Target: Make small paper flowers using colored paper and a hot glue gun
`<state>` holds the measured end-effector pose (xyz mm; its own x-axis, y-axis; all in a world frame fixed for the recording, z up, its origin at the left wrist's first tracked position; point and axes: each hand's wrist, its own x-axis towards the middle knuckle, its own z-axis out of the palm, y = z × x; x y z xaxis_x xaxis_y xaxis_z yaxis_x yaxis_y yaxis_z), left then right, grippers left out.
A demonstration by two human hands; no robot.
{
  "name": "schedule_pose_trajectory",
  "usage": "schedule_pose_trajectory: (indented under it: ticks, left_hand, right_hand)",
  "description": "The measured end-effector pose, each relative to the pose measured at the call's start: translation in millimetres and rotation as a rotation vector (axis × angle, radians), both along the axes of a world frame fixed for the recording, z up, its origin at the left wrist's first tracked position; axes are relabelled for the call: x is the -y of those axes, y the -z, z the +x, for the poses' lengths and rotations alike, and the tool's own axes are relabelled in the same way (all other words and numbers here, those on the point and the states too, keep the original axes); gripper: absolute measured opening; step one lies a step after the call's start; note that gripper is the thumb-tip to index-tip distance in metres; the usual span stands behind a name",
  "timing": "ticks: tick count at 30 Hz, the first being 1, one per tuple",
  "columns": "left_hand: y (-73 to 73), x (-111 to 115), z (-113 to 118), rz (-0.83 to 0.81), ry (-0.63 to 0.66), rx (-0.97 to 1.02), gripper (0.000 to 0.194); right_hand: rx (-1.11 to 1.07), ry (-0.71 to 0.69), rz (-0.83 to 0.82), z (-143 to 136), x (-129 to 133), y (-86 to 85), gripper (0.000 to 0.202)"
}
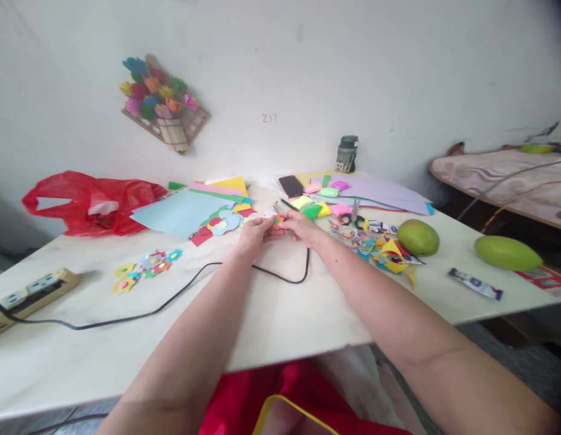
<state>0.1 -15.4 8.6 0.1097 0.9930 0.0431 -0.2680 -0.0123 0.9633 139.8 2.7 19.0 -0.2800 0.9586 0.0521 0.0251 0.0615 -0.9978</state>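
Note:
Near the middle of the white table (280,314), my left hand (256,237) and my right hand (301,228) meet around a small orange flower piece (278,222) with a green centre. Fingers of both hands pinch it from either side. Something white shows just behind the fingertips, too small to make out. To the left lie small finished-looking paper flowers (151,264) in yellow, purple, orange and blue. Closer to my left hand is a group of larger cut paper flowers (221,223). Scissors (352,217) rest right of my right hand.
A black cable (153,312) runs from a power strip (35,296) past my hands. Colored paper (190,211), a red bag (97,199), clay packs (312,210), a phone (291,185), a bottle (347,154), paper scraps (389,254), two green fruits (418,237) and a tube (475,284) surround them.

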Motion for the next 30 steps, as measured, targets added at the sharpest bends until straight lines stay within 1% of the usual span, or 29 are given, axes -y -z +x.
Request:
schedule_pose_trajectory:
  ticks: [6, 12, 17, 25, 30]
  left_hand:
    - [-1.8, 1.4, 0.7, -0.004, -0.007, -0.023, 0.024]
    - [-0.2, -0.4, -0.1, 0.005, 0.011, -0.009, 0.023]
    - [0.4, -1.3, -0.8, 0.008, 0.01, -0.006, 0.024]
    - [-1.9, 1.4, 1.1, -0.011, -0.002, -0.018, 0.023]
    - [-2.0, 0.9, -0.3, 0.001, 0.009, -0.038, 0.025]
  right_hand:
    - [0.001, -0.004, -0.006, -0.2, -0.6, 0.8, 0.014]
    - [0.0, -0.005, -0.007, -0.4, -0.1, 1.3, 0.013]
    - [-0.006, -0.034, 0.025, 1.3, -1.9, 3.0, 0.012]
    - [0.006, -0.016, 0.031, 0.3, -3.5, 4.5, 0.011]
    - [0.008, -0.042, 0.044, 2.0, -5.3, 6.5, 0.013]
